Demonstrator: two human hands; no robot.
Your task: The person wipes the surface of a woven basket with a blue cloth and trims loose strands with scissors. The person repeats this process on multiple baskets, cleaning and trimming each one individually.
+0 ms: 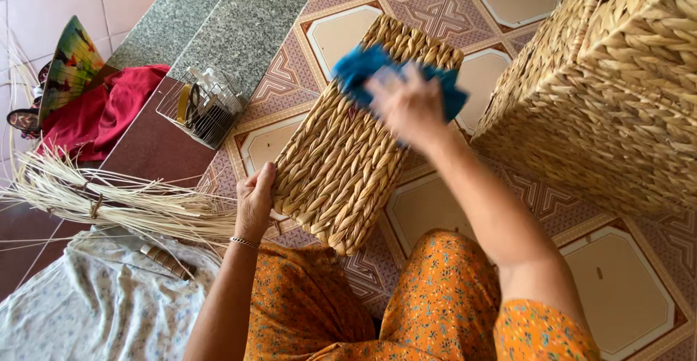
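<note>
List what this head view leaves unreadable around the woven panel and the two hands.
- Right hand: motion-blurred; its grip on the blue cloth is unclear.
- Woven panel: underside hidden; far part covered by the cloth.
- Large woven basket: cut off by the top and right edges.
- Wire rack: contents too small.

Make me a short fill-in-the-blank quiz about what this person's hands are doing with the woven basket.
1. The right hand presses a ____ cloth onto the woven basket.
2. The left hand grips the basket's ____ edge.
3. A bracelet sits on the ____ wrist.
4. The wire rack stands on the ____.

Missing words: blue; left; left; floor
</note>
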